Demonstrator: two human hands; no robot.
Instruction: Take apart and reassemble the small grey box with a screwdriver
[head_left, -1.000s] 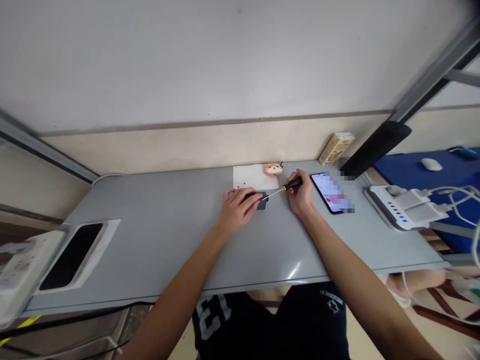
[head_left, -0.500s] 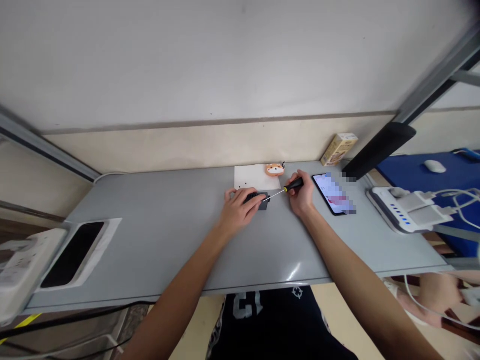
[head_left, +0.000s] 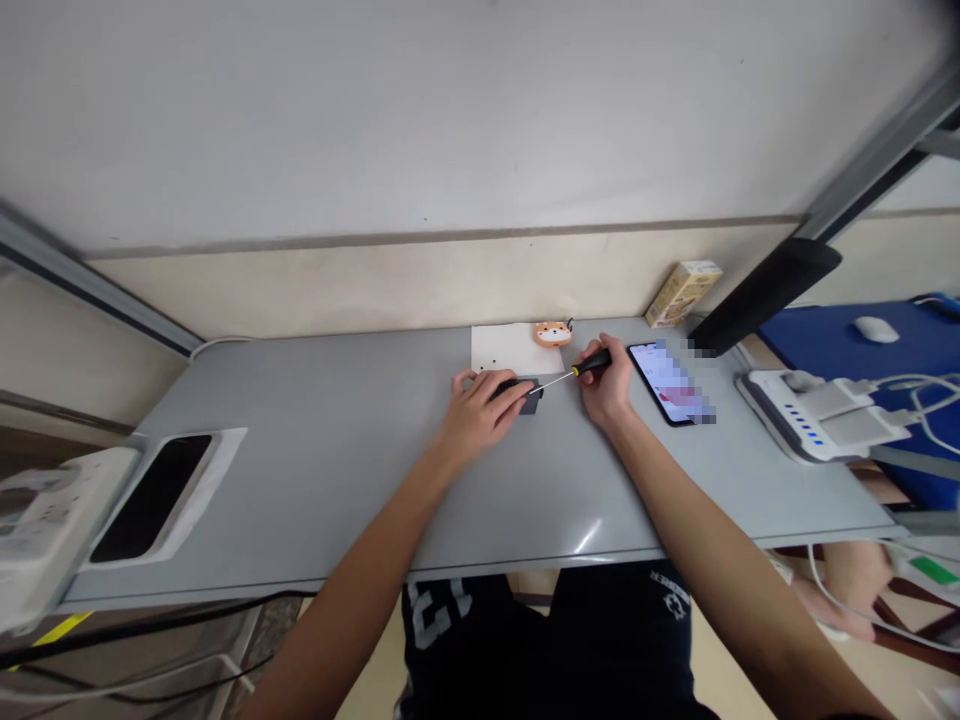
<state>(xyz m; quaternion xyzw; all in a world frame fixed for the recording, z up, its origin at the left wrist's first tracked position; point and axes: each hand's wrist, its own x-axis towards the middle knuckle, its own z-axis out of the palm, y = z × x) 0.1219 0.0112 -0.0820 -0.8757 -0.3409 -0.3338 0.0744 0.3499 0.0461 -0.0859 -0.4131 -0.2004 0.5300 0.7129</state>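
- The screwdriver (head_left: pixel 594 362) is pointing leftward and slightly toward the person, its long axis slanting down from handle to tip, and is ending over the dark block (head_left: pixel 531 404); contact is too small to tell
- It is showing a black handle, yellow collar and thin bright shaft
- The right hand (head_left: pixel 606 392) is gripping the handle, fingers wrapped round it
- The left hand (head_left: pixel 480 412) is lying over the block; whether it is clamping the sides, I cannot tell
- White paper (head_left: pixel 506 348) is lying just behind, an orange case (head_left: pixel 553 336) resting at its right
- A lit phone (head_left: pixel 660 380) is bounding the right hand's room; leftward, desk surface (head_left: pixel 330 450) is stretching wide
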